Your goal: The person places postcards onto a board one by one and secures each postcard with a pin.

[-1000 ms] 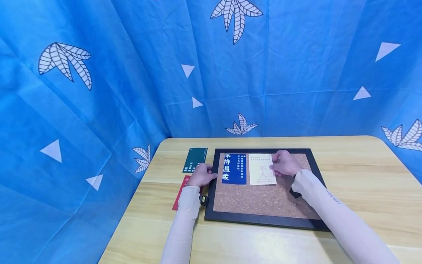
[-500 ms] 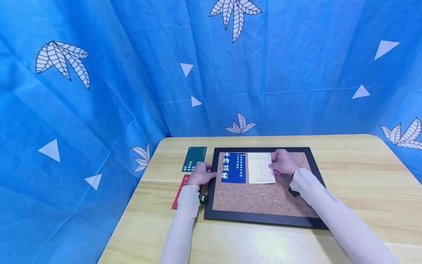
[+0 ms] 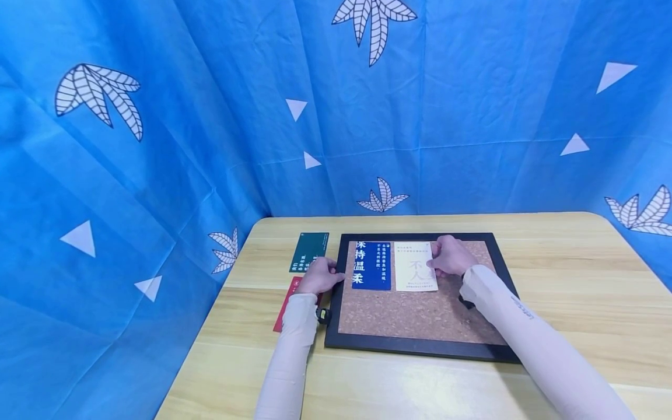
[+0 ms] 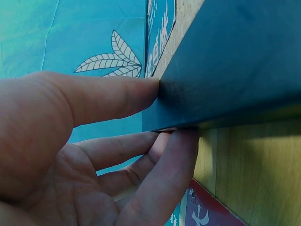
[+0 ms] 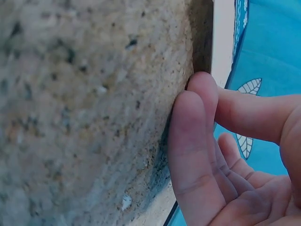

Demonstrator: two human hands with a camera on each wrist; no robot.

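A black-framed cork board (image 3: pixel 409 318) lies on the table. My left hand (image 3: pixel 319 276) grips its left edge, thumb on the frame's face and fingers against the outer side, as the left wrist view shows. On the upper cork lies a blue card (image 3: pixel 371 266) with white characters. Just right of it is a cream card (image 3: pixel 415 267), whose right edge my right hand (image 3: pixel 452 256) pinches between thumb and fingers. Seen from the right wrist, a gap separates that card's edge (image 5: pixel 221 42) from the cork. The right hand covers part of the card's print.
Left of the board, a green card (image 3: pixel 310 251) lies on the wooden table (image 3: pixel 577 280). A red card (image 3: pixel 287 303) below it is partly hidden by the left hand and sleeve. A blue curtain (image 3: pixel 472 105) with leaf prints hangs behind and at the left.
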